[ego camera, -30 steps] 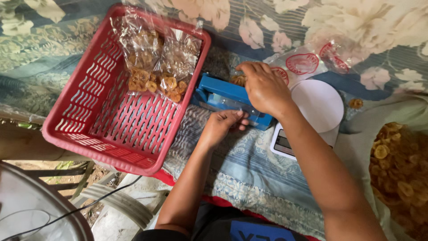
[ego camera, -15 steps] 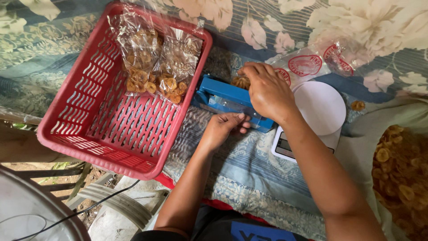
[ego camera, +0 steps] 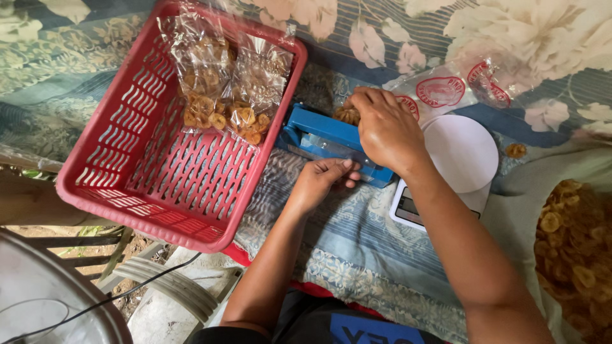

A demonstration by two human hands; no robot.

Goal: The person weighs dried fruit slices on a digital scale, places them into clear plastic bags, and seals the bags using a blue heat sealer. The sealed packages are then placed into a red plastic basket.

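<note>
Blue sealer (ego camera: 325, 137): on the patterned cloth (ego camera: 357, 255), just right of the red basket; long bar pressed down, far end covered by the right hand.
Bag in sealer (ego camera: 347, 115): clear, holding golden chips; only a small part visible behind the bar, rest hidden under the hand.
Right hand (ego camera: 386, 130): palm down on the sealer bar, fingers (ego camera: 363, 100) curled over its top, clamped on it.
Left hand (ego camera: 322, 181): at the near edge of the sealer, fingers (ego camera: 341, 167) pinching a clear plastic edge; exact grip hard to make out.
Red basket (ego camera: 127, 191): slotted plastic, two filled clear bags of chips (ego camera: 229, 95) lying at its far end.
White scale (ego camera: 459, 156): round pan, just right of the sealer; display partly hidden by the right forearm.
Empty printed bags (ego camera: 446, 89): clear with red round marks, beyond the scale.
Loose chips (ego camera: 574, 248): heap at right, cut off by the frame edge.
Grey round object (ego camera: 44, 299): bottom left, cut off, unidentifiable.
</note>
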